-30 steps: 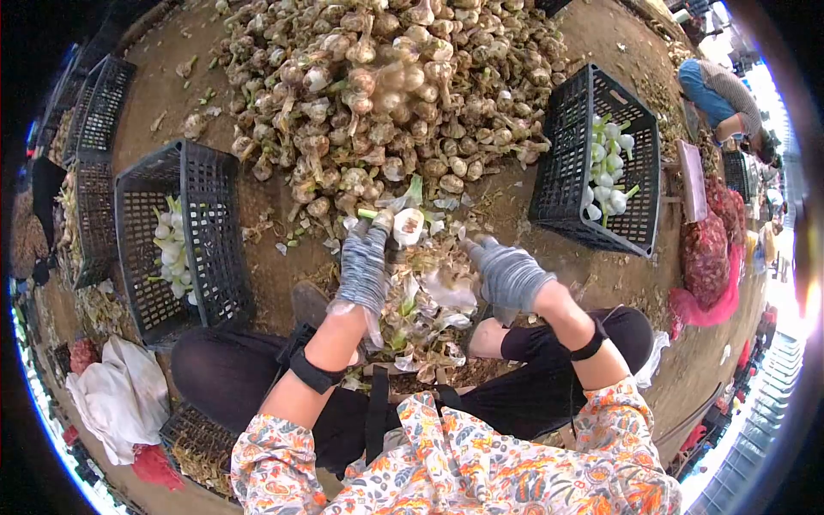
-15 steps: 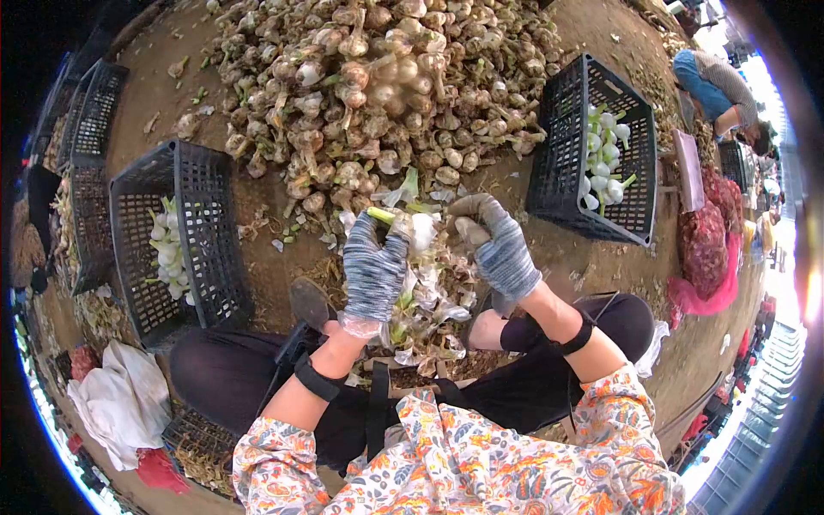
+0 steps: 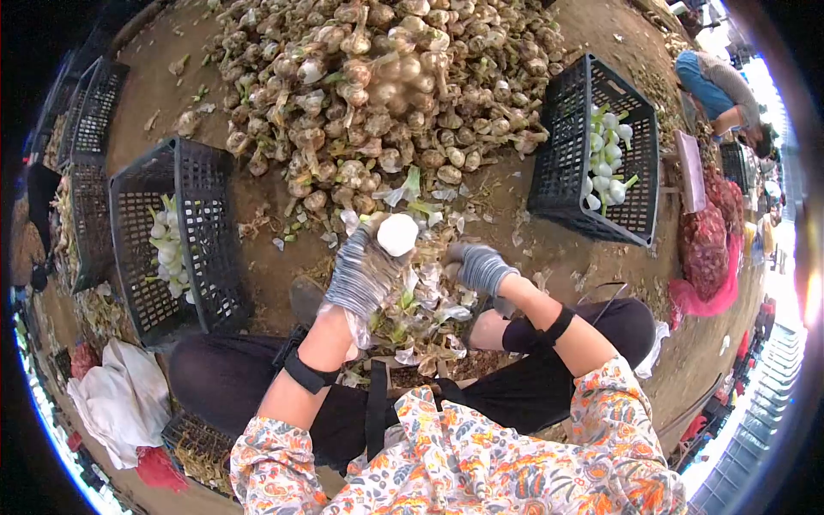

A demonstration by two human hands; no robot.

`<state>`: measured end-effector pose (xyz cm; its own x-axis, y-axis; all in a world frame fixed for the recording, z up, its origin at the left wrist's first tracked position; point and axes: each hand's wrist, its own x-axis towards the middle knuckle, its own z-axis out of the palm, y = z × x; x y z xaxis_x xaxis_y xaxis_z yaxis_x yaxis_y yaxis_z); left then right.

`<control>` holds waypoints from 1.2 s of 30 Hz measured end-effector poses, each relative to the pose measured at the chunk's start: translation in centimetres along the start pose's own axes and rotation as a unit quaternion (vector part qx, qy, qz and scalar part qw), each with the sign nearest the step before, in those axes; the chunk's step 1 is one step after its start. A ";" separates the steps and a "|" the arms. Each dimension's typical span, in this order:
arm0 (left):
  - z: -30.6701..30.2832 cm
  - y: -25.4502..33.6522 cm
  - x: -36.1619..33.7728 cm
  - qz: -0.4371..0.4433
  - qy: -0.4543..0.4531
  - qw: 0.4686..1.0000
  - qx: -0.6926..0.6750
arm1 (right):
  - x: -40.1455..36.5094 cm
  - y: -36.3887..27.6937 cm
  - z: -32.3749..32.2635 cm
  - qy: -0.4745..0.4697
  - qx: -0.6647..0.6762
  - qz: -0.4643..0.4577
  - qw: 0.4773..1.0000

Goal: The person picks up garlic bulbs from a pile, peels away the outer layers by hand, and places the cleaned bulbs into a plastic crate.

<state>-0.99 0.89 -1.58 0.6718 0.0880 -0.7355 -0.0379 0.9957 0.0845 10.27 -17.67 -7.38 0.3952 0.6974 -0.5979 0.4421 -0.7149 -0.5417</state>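
Observation:
My left hand, in a grey striped glove, grips a peeled white garlic bulb, its round face turned up toward me. To its right, apart from the bulb, is my right hand, gloved too. Its fingers are curled together and a little blurred; whether anything is between them is hidden. Below both hands lie loose garlic skins and green stem scraps. Just beyond the hands rises a large heap of unpeeled garlic.
A black plastic crate with peeled garlic stands at left, another crate at right. Pink net sacks lie farther right, near a bent-over person. A white cloth sack is at lower left.
The garlic bulb has turned in my left hand, so its green stem no longer shows and its white face points up. My right hand has dropped slightly and curled its fingers.

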 end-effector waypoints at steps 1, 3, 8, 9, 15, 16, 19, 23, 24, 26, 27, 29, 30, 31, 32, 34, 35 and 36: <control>-0.7 0.4 0.4 -0.009 -0.014 1.000 -0.017 | 0.2 -0.1 0.5 -0.105 -0.070 -0.026 0.992; -1.3 1.6 0.3 0.000 0.002 0.999 -0.046 | 0.4 -1.0 0.0 -0.134 -0.136 -0.004 0.982; -4.4 11.5 -2.2 0.121 0.001 0.968 -0.220 | 5.0 3.3 -1.7 0.013 -0.114 0.091 0.989; -4.8 13.8 -3.9 0.144 -0.079 0.950 -0.267 | 5.7 3.9 -2.2 0.014 -0.114 0.090 0.989; -5.7 20.6 -9.3 0.418 -0.021 0.864 -0.278 | 12.3 6.9 -2.6 0.333 -0.017 0.188 0.924; -5.9 20.2 -8.5 0.418 -0.023 0.864 -0.279 | 13.1 6.2 -3.3 0.335 -0.018 0.187 0.923; -2.1 15.8 -6.4 0.302 -0.075 0.934 -0.177 | 16.8 5.6 -4.0 0.362 0.083 0.349 0.861; 1.2 10.0 -3.5 0.236 0.066 0.969 -0.038 | 24.0 10.3 -1.9 0.235 0.083 0.419 0.873; 0.9 9.2 -2.9 0.212 0.064 0.975 -0.009 | 25.9 12.2 -0.5 0.210 -0.002 0.383 0.899; 0.2 7.5 -1.8 0.196 0.059 0.979 0.018 | 25.1 11.0 -0.7 0.181 -0.087 0.343 0.918; -0.2 6.9 -1.3 0.173 0.085 0.981 0.014 | 21.8 7.1 -2.9 0.243 0.033 0.358 0.901; -1.0 6.1 -0.5 0.139 0.096 0.985 0.036 | 23.8 11.3 -2.2 0.250 -0.015 0.258 0.933; -1.4 5.8 -0.1 0.135 0.094 0.985 0.048 | 22.6 11.3 -3.1 0.163 -0.151 0.208 0.953; -2.0 5.5 0.3 0.127 0.075 0.987 0.061 | 20.6 9.6 -3.7 0.252 -0.057 0.234 0.937; -2.3 5.3 0.5 0.119 0.057 0.989 0.073 | 18.7 7.9 -4.1 0.335 0.038 0.254 0.906; -1.1 4.5 0.3 0.157 0.071 0.973 0.154 | 17.2 6.9 -4.0 0.373 0.073 0.183 0.907; -0.7 4.1 0.2 0.188 0.090 0.949 0.235 | 16.1 6.5 -3.7 0.404 0.109 0.117 0.901; -2.2 4.0 1.5 0.174 0.070 0.938 0.291 | 14.8 6.3 -3.2 0.401 0.107 0.118 0.902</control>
<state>-1.75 5.04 -3.80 0.5876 0.4491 -0.6731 0.2007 0.7250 0.6589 21.52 -11.70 -17.77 0.9515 0.2746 -0.1388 0.1368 -0.7816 -0.6086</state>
